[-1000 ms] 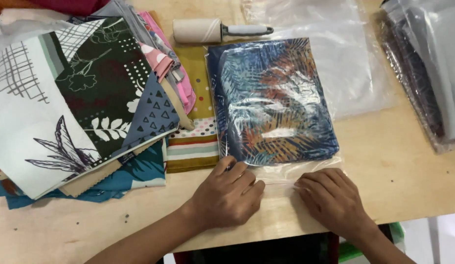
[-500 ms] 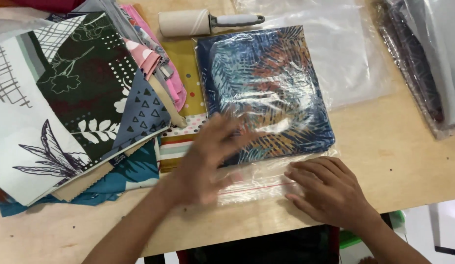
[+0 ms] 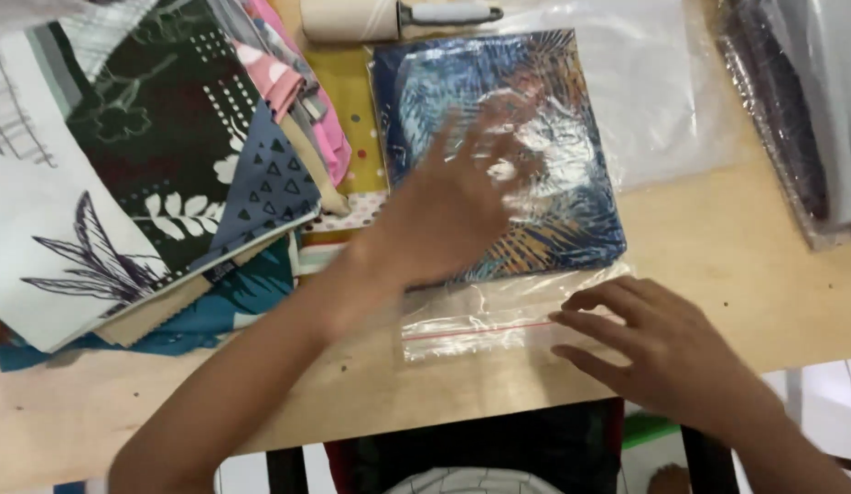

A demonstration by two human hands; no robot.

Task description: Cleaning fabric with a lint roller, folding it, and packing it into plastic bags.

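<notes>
Head view: my left hand lies flat, fingers spread, smoothing the bagged blue leaf-print fabric mid-tabletop; my right hand, fingers apart, pins the bag's sealing strip near the front edge. Pressing that strip shut seems next.

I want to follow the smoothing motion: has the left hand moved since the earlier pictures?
Yes. The left hand moved up from the clear plastic bag's red-striped open end onto the blue leaf-print cloth.

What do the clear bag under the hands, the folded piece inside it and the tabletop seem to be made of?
Clear bag: thin glossy plastic film, crinkled, with glare.
Folded piece: apparently woven cloth, matte, blue leaf print.
Tabletop: pale wood or laminate, smooth; faint grain, unclear which.
</notes>
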